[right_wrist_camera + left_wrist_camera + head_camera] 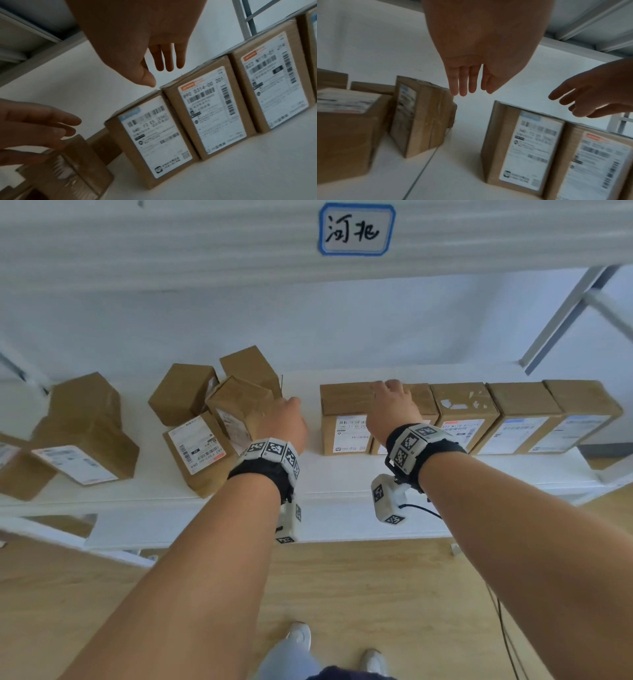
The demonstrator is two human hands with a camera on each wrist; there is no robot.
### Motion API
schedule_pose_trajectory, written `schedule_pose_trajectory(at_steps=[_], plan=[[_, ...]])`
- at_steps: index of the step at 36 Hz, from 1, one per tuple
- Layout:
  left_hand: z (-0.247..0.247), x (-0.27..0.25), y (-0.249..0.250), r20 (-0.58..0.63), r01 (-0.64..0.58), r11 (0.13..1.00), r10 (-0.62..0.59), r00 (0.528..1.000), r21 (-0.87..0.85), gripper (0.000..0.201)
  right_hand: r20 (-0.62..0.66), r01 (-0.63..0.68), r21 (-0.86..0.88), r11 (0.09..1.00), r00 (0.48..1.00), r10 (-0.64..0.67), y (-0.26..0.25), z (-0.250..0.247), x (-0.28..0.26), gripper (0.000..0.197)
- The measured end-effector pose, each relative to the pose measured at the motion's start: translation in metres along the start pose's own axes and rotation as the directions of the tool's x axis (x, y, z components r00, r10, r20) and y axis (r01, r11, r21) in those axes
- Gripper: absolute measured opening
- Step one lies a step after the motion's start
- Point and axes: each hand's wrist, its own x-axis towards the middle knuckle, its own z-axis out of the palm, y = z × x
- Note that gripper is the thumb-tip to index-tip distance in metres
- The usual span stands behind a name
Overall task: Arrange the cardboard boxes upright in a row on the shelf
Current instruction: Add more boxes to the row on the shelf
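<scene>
Five cardboard boxes stand upright in a row on the right of the white shelf (308,474), from the leftmost box (346,422) (522,142) (150,135) to the last one (582,409). My right hand (394,398) (161,65) hovers open over the tops of the two leftmost boxes, thumb near their seam. My left hand (284,419) (467,86) is open with straight fingers, and its tips are at the top edge of a tilted box (236,402) (426,108). Neither hand holds anything.
Loose boxes crowd the tilted one: one lying label-up (195,446), one behind it (181,392), one at the back (250,364). More lie jumbled at the far left (82,453). A gap separates the cluster from the row. An upper shelf carries a blue-framed sign (356,229).
</scene>
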Motion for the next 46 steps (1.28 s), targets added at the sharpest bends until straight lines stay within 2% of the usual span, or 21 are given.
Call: schedule_pose_trajectory(at_steps=[3,8,11,15,21,24,29,33,36,39,46], plan=[[-0.011,0.001,-0.027,-0.034,0.035,0.996,-0.037,0.999,-0.083,0.037,-0.015,0.04,0.037,0.999,0.999,-0.04,-0.022,0.001,-0.002,0.059],[-0.03,0.013,-0.073,-0.064,0.072,0.993,-0.078,0.995,-0.098,0.041,-0.045,0.075,0.077,0.994,0.996,-0.071,-0.065,0.006,0.0,0.057],[-0.038,0.019,-0.1,-0.032,0.085,0.991,-0.089,0.996,-0.102,0.043,-0.054,0.058,0.093,0.994,0.997,-0.053,-0.093,0.016,0.001,0.055],[-0.041,0.026,-0.137,0.029,0.112,0.99,-0.11,0.994,-0.081,0.045,-0.013,0.026,0.119,0.993,1.0,-0.024,-0.128,0.038,0.003,0.058],[-0.036,0.046,-0.173,0.071,0.06,0.994,-0.054,0.996,-0.09,0.043,0.091,-0.058,0.152,0.987,0.995,0.044,-0.166,0.073,0.0,0.06],[-0.033,0.054,-0.177,0.094,0.041,0.995,-0.033,0.995,-0.089,0.039,0.168,-0.108,0.158,0.982,0.983,0.081,-0.177,0.084,-0.001,0.06],[-0.028,0.06,-0.179,0.125,0.007,0.998,0.001,0.992,-0.068,0.028,0.217,-0.144,0.159,0.977,0.97,0.108,-0.189,0.097,0.002,0.056],[-0.026,0.06,-0.176,0.095,0.014,0.991,-0.002,0.996,-0.133,0.027,0.209,-0.152,0.188,0.97,0.972,0.112,-0.191,0.099,0.008,0.044],[-0.023,0.058,-0.169,0.116,0.058,0.981,-0.037,0.993,-0.187,0.031,0.21,-0.16,0.198,0.967,0.971,0.118,-0.186,0.098,0.011,0.038],[-0.021,0.056,-0.16,0.132,0.091,0.971,-0.062,0.989,-0.223,0.035,0.21,-0.156,0.199,0.967,0.971,0.114,-0.176,0.094,0.013,0.036],[-0.015,0.047,-0.125,0.14,0.109,0.956,-0.072,0.987,-0.271,0.028,0.192,-0.2,0.148,0.968,0.966,0.17,-0.153,0.078,0.018,0.034]])
